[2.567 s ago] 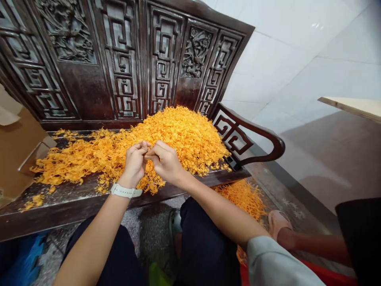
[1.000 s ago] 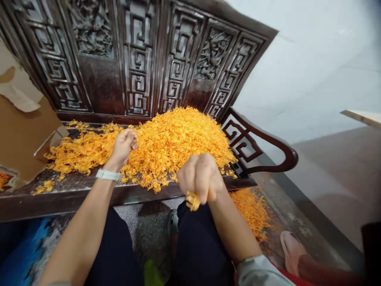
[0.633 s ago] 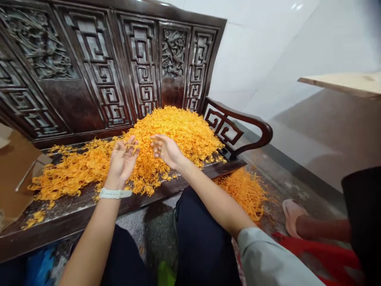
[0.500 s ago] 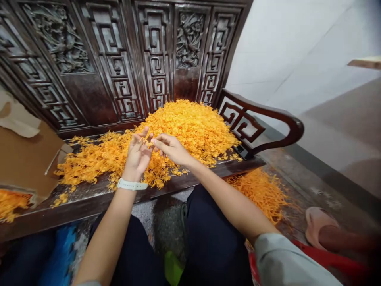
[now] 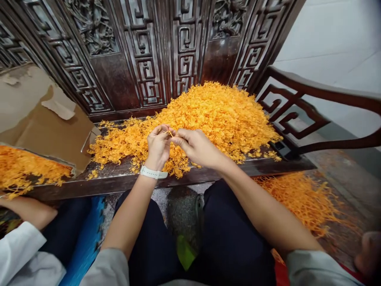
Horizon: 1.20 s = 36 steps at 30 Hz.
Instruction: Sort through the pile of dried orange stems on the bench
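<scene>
My left hand (image 5: pixel 158 145), with a pale watch band (image 5: pixel 154 172) on the wrist, has its fingers curled around one end of a thin orange strand (image 5: pixel 170 133). The thumb and fingers of my right hand (image 5: pixel 196 147) pinch the same strand from the other side, almost touching the left fingertips. Whether the strand has a knot cannot be made out. Both hands are just above the front of a large heap of knotted-looking orange strands (image 5: pixel 217 113), which lies on a dark wooden bench (image 5: pixel 116 183).
A torn cardboard box (image 5: pixel 56 135) with orange strands in it stands on the left. Carved bench back (image 5: pixel 127 79) and armrest (image 5: pixel 327 93) bound the heap. Loose long strands (image 5: pixel 300 200) lie on the floor at right. Another person's arm (image 5: pixel 26 210) reaches in at left.
The view has swung left and down, bringing the box and the other person's arm further in. My left fingers have curled in closer round the strand, and my right hand still pinches it.
</scene>
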Each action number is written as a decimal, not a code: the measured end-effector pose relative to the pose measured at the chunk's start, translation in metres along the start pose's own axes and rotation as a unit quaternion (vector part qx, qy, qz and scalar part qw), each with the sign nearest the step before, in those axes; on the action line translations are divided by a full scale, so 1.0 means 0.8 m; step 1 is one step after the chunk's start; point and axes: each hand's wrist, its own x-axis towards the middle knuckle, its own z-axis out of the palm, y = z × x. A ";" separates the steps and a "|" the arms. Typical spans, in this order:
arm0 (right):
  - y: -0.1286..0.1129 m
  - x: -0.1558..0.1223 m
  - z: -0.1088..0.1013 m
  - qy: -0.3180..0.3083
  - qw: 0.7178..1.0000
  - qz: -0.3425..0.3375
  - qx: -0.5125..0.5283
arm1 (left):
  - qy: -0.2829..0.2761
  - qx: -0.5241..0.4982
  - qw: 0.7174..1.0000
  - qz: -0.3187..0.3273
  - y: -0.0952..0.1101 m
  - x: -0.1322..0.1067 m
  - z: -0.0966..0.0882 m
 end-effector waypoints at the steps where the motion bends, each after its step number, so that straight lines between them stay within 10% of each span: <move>1: -0.005 -0.002 -0.004 -0.011 1.000 -0.004 0.021 | 0.010 -0.006 1.000 -0.011 0.001 0.006 -0.004; 4: -0.026 -0.013 -0.011 -0.185 0.959 -0.078 0.199 | 0.096 -0.056 0.993 -0.047 0.023 0.039 -0.031; 8: -0.040 -0.023 -0.015 -0.478 0.759 -0.165 0.410 | 0.155 -0.044 0.985 0.060 0.077 0.079 -0.081; 10: -0.027 -0.014 -0.020 -0.399 0.776 -0.121 0.473 | 0.138 -0.026 0.986 0.088 0.091 0.082 -0.093; 13: 0.010 0.012 -0.028 -0.052 0.843 0.021 0.535 | 0.099 -0.006 0.993 0.068 0.079 0.071 -0.088; 16: 0.037 0.033 -0.028 0.147 0.798 0.161 0.562 | 0.018 0.058 0.997 0.044 0.048 0.052 -0.066; 19: 0.041 0.039 -0.013 0.139 0.810 0.224 0.524 | -0.057 0.117 0.991 0.034 0.020 0.032 -0.043; 22: 0.035 0.036 0.004 0.066 0.883 0.165 0.435 | -0.121 0.137 0.983 0.029 0.000 0.016 -0.026; 26: 0.034 0.031 0.015 -0.016 0.907 0.097 0.409 | -0.171 0.166 0.971 0.029 -0.014 0.004 -0.016; 30: 0.037 0.013 -0.007 -0.019 0.923 0.099 0.372 | -0.238 0.234 0.941 0.052 0.013 0.001 -0.015; 32: 0.039 -0.006 -0.036 0.080 0.938 0.202 0.270 | -0.271 0.290 0.916 0.056 0.043 0.003 -0.025; 34: 0.044 -0.032 -0.072 0.302 0.881 0.350 0.097 | -0.270 0.349 0.895 0.069 0.077 0.009 -0.044; 36: 0.050 -0.057 -0.105 0.478 0.767 0.421 -0.077 | -0.222 0.388 0.889 0.096 0.104 0.019 -0.072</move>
